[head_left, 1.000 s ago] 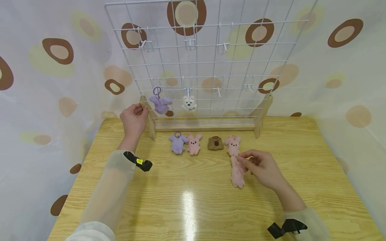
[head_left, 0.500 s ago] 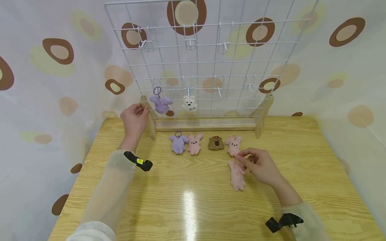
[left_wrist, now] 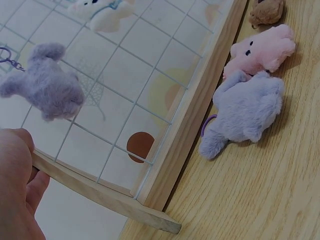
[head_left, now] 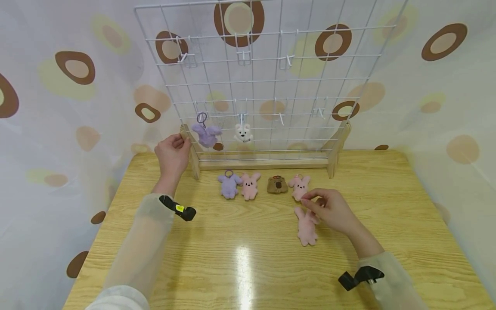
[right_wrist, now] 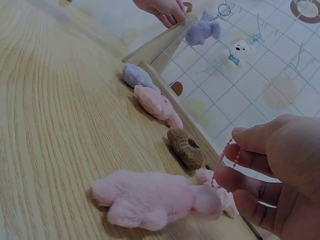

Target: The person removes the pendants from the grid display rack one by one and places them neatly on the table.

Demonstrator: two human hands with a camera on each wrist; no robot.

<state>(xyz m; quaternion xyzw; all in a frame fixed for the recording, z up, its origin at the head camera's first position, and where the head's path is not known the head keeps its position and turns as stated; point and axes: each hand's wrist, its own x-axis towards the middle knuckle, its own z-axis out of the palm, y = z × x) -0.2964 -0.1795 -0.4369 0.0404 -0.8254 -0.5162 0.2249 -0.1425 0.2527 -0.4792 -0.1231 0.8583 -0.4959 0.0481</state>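
My left hand (head_left: 173,156) grips the left wooden upright (left_wrist: 100,192) of the wire grid rack (head_left: 263,79). Thumb and index finger of my right hand (head_left: 331,211) pinch the pink bead chain (right_wrist: 231,150) of a pink plush bunny keychain (head_left: 307,228). In the right wrist view the bunny's back is turned up, low over the table or touching it; I cannot tell which. Just behind it lies a second pink bunny (head_left: 300,187). To the left are a brown plush animal (head_left: 277,185), another pink bunny (head_left: 249,187) and a purple plush (head_left: 229,186), in a row.
On the rack's lower hooks hang a purple plush keychain (head_left: 207,134) and a small white bear (head_left: 243,133). Bare white hooks (head_left: 280,118) stick out farther right and in the upper row. The wooden table (head_left: 217,249) stretches toward me. A patterned cloth (head_left: 434,142) hangs behind.
My right hand has shifted slightly left and away from me. The pinched bunny's body sits a little lower beneath the fingers, ears more visible. My left hand stays on the upright.
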